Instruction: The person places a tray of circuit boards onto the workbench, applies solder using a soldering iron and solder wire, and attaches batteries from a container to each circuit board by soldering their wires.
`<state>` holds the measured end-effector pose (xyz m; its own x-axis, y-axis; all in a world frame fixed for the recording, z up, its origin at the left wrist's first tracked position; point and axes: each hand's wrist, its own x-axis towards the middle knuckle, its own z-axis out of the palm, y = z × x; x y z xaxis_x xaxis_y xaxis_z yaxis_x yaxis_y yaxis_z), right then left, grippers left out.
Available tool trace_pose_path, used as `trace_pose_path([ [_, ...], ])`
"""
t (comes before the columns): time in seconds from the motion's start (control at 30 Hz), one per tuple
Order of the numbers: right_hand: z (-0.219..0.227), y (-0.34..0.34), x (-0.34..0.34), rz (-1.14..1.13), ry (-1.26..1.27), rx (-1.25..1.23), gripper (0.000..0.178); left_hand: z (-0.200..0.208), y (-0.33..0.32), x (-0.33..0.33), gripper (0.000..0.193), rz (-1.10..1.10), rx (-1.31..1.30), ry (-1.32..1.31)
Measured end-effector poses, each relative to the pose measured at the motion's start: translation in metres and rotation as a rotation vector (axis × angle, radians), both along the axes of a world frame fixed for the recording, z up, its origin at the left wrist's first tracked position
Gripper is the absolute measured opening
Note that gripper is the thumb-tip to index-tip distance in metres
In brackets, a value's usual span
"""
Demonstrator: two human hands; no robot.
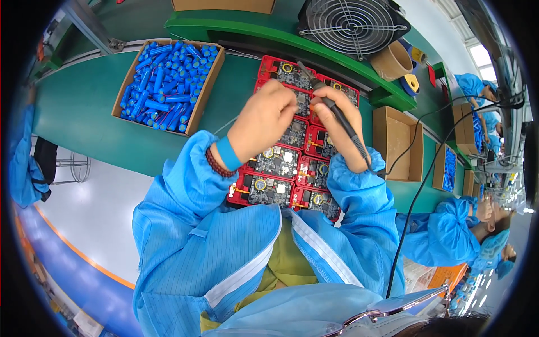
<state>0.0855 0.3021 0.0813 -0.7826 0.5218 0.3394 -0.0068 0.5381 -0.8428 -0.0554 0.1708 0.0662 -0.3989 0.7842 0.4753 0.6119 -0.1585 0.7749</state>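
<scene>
My right hand [347, 123] grips a soldering iron [338, 111] like a pen, its tip pointing up and left over the far boards. Beside it, my left hand [265, 115] is closed in a pinch above the boards; whatever its fingers hold is hidden. A blue band and dark beads circle the left wrist. Beneath both hands lie several red frames [238, 194], set in two columns, each with a dark circuit board [273, 190] inside. Many boards carry a round yellow-rimmed part. A thin pale line shows left of my left wrist, its kind unclear.
A cardboard box [218, 72] full of blue cylindrical cells [163, 90] stands left. Behind the boards are a green rail [241, 32] and a caged fan [353, 27]. An open cardboard box [412, 147] is at right. The iron's black cable [418, 205] crosses the right side, where co-workers sit.
</scene>
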Motion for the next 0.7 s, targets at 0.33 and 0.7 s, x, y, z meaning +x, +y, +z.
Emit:
trace_pose_path([
  [0.33,0.003,-0.02,0.032,0.009,0.007,-0.212,0.026,0.007,-0.005,0.022,0.008,-0.072,0.045,0.143],
  [0.7,0.006,0.049,0.07,-0.179,0.093,-0.153,0.016,-0.006,0.041,-0.017,0.005,0.165,-0.033,0.337],
])
